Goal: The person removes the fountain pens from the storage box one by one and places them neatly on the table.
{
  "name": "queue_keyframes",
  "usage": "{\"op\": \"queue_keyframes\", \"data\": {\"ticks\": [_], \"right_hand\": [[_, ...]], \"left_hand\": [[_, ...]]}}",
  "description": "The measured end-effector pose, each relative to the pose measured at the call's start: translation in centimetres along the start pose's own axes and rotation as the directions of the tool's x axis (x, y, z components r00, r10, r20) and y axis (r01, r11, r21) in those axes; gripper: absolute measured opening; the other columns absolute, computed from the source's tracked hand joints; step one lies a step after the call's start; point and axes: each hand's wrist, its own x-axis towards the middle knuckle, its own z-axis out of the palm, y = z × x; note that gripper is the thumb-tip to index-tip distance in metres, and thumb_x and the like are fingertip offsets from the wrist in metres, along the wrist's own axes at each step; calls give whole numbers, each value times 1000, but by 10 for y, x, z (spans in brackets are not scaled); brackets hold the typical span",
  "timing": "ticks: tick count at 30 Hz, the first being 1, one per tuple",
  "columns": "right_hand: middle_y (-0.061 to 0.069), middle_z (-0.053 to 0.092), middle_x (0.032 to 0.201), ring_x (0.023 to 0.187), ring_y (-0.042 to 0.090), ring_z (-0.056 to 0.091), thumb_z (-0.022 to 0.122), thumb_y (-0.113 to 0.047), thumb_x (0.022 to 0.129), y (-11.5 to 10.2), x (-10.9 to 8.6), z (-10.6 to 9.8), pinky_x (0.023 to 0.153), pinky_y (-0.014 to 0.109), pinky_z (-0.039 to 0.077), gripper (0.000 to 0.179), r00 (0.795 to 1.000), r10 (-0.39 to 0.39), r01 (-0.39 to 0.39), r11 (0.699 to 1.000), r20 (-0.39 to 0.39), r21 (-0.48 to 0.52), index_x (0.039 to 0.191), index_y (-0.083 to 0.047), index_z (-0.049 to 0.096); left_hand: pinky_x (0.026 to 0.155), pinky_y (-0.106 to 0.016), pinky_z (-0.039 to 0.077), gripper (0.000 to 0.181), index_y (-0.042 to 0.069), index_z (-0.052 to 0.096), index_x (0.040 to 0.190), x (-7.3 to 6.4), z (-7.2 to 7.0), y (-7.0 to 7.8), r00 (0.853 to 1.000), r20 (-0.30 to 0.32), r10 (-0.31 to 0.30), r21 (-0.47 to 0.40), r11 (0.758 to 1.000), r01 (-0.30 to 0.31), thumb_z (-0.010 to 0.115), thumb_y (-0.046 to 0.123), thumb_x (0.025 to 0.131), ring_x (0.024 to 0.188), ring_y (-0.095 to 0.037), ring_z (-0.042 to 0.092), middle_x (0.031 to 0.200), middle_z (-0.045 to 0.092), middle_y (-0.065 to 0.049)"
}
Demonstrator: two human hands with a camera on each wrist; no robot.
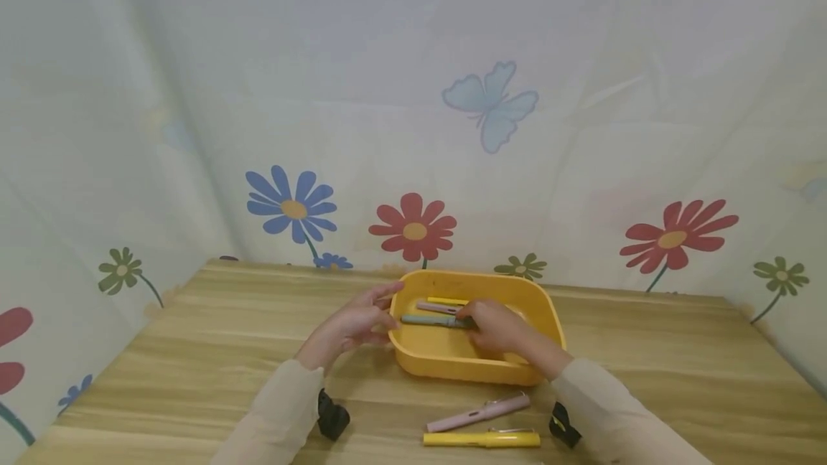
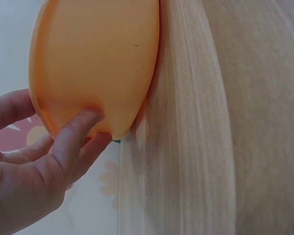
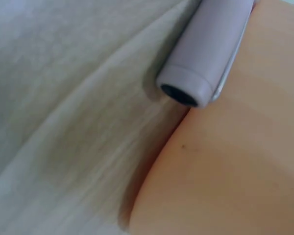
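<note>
My right hand (image 1: 497,327) reaches into a yellow plastic basket (image 1: 465,372), fingers curled over the right end of a green pen (image 1: 426,320). A greyish-purple pen (image 1: 436,306) and a yellow pen (image 1: 448,301) lie beside it in the basket, their right ends partly hidden by the hand. My left hand (image 1: 354,321) is at the basket's left end. In the left wrist view, its extended fingers (image 2: 71,134) touch the outer wall and corner. The right wrist view shows the basket's outside wall and a pale pink pen (image 3: 206,54), but not the hand.
In front of the basket, the pale pink pen (image 1: 478,412) and another yellow pen (image 1: 481,439) lie on the wood-grain table (image 1: 194,350). A flower-printed curtain (image 1: 362,128) stands behind the table's back edge. Black straps sit at both sleeve cuffs.
</note>
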Motion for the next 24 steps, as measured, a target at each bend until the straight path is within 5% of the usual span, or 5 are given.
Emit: {"op": "queue_keyframes", "data": {"ticks": [6,21,24], "right_hand": [[-3,52,67,58,8,38,55,5,74,1,-4,2,52,19,33,14,998,-44,43,999,40,17,77,-5,64],[-7,34,56,52,6,29,59,3,69,-1,-8,-9,48,18,23,9,998,-29,28,999,51,22,69,-5,60],[-6,41,58,54,5,32,59,4,71,0,-16,-19,48,17,25,8,999,-42,40,998,20,55,74,-2,64]], "left_hand": [[86,-49,48,73,11,31,141,-1,1,1,1000,6,3,14,1000,-3,54,-10,75,125,-38,38,147,24,-19],[88,-49,48,72,13,31,141,1,1,2,1000,-10,-18,16,1000,18,53,-9,76,124,-38,40,147,25,-19],[89,-49,47,72,13,31,141,1,1,2,1000,-10,-18,21,1000,19,53,-9,76,124,-38,41,147,25,-19]]}}
